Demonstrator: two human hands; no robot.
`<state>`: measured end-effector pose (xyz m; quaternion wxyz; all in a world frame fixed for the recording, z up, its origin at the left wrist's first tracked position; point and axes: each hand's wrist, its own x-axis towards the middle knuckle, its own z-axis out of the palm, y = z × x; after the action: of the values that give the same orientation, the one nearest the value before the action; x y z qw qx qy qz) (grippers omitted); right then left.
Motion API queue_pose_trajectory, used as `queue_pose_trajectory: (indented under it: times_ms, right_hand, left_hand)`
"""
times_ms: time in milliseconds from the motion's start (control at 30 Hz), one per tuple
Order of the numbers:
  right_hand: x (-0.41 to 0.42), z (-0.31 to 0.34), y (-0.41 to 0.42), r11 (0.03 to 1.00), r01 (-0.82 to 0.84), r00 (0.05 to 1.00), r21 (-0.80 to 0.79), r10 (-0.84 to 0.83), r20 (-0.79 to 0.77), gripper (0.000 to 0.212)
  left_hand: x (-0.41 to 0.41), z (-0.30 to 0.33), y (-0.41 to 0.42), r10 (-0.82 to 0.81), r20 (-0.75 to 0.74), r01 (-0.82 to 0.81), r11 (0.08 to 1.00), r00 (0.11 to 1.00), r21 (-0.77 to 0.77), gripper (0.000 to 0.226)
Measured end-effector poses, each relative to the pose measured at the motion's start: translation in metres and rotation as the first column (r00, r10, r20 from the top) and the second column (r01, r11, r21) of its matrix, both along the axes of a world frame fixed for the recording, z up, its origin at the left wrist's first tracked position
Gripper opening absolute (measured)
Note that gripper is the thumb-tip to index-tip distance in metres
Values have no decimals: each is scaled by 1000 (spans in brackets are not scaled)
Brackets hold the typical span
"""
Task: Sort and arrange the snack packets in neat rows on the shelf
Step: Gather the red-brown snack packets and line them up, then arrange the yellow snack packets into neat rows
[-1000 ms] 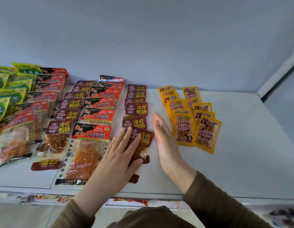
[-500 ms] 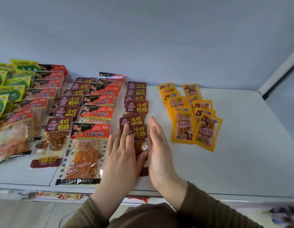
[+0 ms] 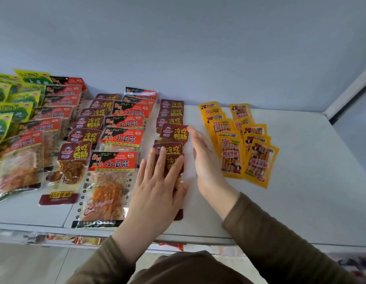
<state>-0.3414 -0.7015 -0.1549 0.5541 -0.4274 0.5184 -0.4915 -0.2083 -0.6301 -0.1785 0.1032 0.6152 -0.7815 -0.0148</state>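
Scene: snack packets are lined up front to back on a white shelf (image 3: 301, 181).
Left hand (image 3: 157, 193): pressed flat, fingers straight, on the front maroon packet (image 3: 175, 160) near the shelf's front edge.
Right hand (image 3: 206, 160): held edge-on, fingers straight, nothing gripped, beside that row.
Done: green, red and maroon rows are formed.
Left: the yellow packets (image 3: 258, 158) are judged still loosely fanned.

left hand (image 3: 157, 187) flat on maroon packet (image 3: 174, 160) | right hand (image 3: 206, 160) edge-on just beside | yellow packets (image 3: 239, 140) right
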Motion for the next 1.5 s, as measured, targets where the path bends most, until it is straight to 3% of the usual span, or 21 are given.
queue_pose_trajectory:
  times_ms: [100, 467, 633, 733, 867, 967, 1067, 1167, 1333, 1500]
  right_hand:
    - [5, -1, -7, 995, -92, 992, 24, 94, -84, 42]
    - [16, 3, -4, 991, -128, 967, 22, 130, -219, 49]
    - [5, 10, -1, 992, -91, 994, 84, 96, -49, 32]
    - [1, 6, 3, 993, -48, 998, 111, 44, 39, 41]
    - [2, 5, 11, 989, -115, 993, 93, 112, 34, 45]
    - [-21, 14, 6, 999, -32, 996, -41, 28, -90, 42]
    - [-60, 34, -11, 985, 110, 977, -135, -133, -168, 33]
    - [-89, 36, -42, 970, 214, 959, -115, -231, -166, 39]
    - [-105, 24, -72, 990, 138, 969, 6, -134, -206, 61]
    - [-117, 13, -76, 994, 96, 979, 59, -84, -183, 63]
  left_hand:
    - [-1, -7, -1, -25, 39, 23, 997, 999, 68, 66]
    - [6, -8, 5, -48, 31, 47, 998, 998, 31, 59]
    - [9, -3, 7, -57, -32, 59, 997, 998, 47, 64]
    - [11, 2, 11, -53, -26, 54, 998, 998, 31, 62]
    - [9, 0, 12, -44, 14, 42, 995, 999, 90, 64]
    - [-4, 18, 5, -65, -18, 66, 997, 998, 40, 66]
    - [-38, 46, -21, -142, -91, 147, 988, 986, 55, 65]
    - [-87, 49, -68, -188, -59, 192, 980, 980, 62, 62]
    - [-140, 22, -140, -176, -69, 184, 974, 982, 133, 66]
    - [-142, 8, -150, -172, -118, 190, 969, 978, 160, 64]
